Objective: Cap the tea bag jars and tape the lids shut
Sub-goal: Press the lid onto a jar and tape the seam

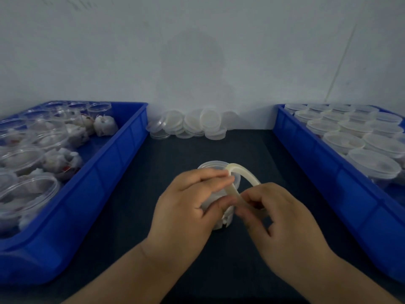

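Right hand [278,213] pinches tape roll [246,173] at 5 o'clock, left hand [188,200] grips 10 o'clock; capped jar [210,166] just beneath.

Both forearms reach in from below, hands meeting at centre. Left hand [188,200] fingers curled, pinching tape roll [243,172] at its top; right hand [282,218] pinching the roll's lower edge, fingers bent

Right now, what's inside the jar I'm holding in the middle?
Through the clear lower wall of the jar, white tea bags show, with a small dark speck. Its lid is on. The left hand gripping it and the right hand pinching the tape cover the rest.
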Available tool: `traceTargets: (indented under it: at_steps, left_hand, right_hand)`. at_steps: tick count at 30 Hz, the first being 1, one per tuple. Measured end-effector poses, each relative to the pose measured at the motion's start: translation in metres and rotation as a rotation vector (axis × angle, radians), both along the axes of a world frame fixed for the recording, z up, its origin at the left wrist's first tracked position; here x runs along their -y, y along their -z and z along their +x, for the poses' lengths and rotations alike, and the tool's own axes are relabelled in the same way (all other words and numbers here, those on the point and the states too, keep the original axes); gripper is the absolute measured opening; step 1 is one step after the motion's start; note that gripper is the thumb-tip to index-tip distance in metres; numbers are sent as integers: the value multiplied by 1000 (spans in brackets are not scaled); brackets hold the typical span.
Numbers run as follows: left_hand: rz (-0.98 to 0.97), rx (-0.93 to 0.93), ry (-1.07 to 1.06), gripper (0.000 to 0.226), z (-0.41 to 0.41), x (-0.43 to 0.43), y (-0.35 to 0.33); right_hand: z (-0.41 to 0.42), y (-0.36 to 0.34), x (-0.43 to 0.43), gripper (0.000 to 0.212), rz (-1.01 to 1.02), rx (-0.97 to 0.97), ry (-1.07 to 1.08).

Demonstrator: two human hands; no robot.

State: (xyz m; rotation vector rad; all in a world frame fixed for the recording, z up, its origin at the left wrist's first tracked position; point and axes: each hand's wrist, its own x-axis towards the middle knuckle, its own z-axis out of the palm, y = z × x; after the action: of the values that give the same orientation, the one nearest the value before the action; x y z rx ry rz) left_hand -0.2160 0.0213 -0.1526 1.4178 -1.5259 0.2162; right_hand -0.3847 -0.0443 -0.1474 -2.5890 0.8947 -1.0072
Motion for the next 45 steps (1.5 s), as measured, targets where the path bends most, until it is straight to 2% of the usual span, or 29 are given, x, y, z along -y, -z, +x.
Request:
traceTargets:
  at_steps: [2,6,9,14,17,21,25,27,29,31,33,36,41,45]
  left_hand:
    - [-8,-65,-2,30,-3,-1,2]
    - [-65,-88,-45,21,-6,-1,6]
    - [-82,-82,-35,19,-10,-2,9]
    - [-81,-2,-29,27,-12,-4,9]
    - [6,-116,29,46,-11,-6,6]
    - [135,-87,132,55,-5,-4,3]
    - [214,-254,223,76,1,-3,3]
    - [187,-250,249,71,3,-4,2]
    - [169,-329,319,69,3,-4,0]
    - [157,-441,405,73,5,-4,-3]
    - [174,-464,437,78,7,-4,-6]
    - [161,-428,376,79,8,-6,-9]
    - [75,-343,183,63,1,-11,-5]
    - [-11,-191,67,53,-5,-14,-5]
  right_hand:
    - [0,0,-3,28,-27,0,14]
    - [-1,-2,-6,13,-70,28,73]
    - [-1,-3,-7,10,-84,38,95]
    - [-1,-2,-8,16,-83,31,91]
    - [-2,-3,-11,26,-66,4,60]
    - [-3,-3,-12,32,-76,37,18]
    - [-6,-4,-10,32,-84,65,-62]
    - [-8,-6,-8,29,-86,72,-116]
    - [-10,-7,-7,24,-109,74,-153]
    - [-12,-6,-5,21,-143,80,-178]
    - [-13,-5,-4,23,-172,92,-199]
    - [-14,-4,-3,25,-193,104,-211]
    - [-13,-1,-2,25,-223,105,-179]
    - [-13,1,-1,30,-229,92,-154]
